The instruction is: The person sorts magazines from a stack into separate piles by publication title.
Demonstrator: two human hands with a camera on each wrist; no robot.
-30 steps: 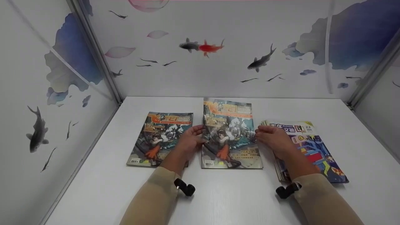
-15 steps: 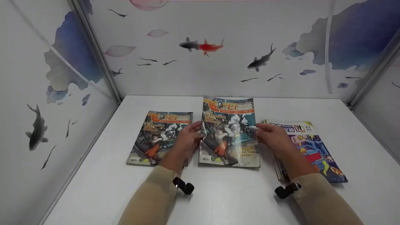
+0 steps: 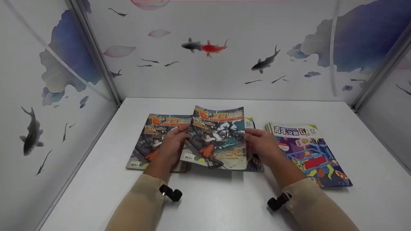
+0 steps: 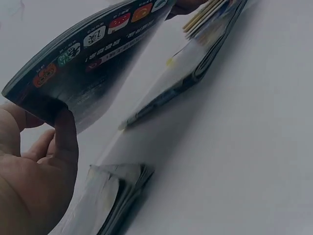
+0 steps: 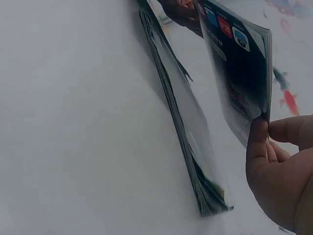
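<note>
Both hands hold a magazine (image 3: 215,138) with an orange title and a figure in orange on its cover. My left hand (image 3: 173,142) pinches its left edge, my right hand (image 3: 261,146) its right edge. In the left wrist view the raised magazine (image 4: 105,46) is curved, showing its dark back cover. The right wrist view has thumb and fingers pinching the magazine (image 5: 239,63) at its edge. Partly hidden below it lies another magazine (image 3: 257,165). To the left, a stack (image 3: 139,149) topped by the same cover is overlapped by the held magazine.
A stack of magazines (image 3: 321,160) with a purple and blue top cover lies to the right on the white table (image 3: 224,202). Walls painted with fish (image 3: 213,48) stand at the back and both sides.
The held magazine has come up off the middle spot and shifted left with both hands, tilting slightly. Part of the magazine beneath it now shows, and it overlaps the left stack.
</note>
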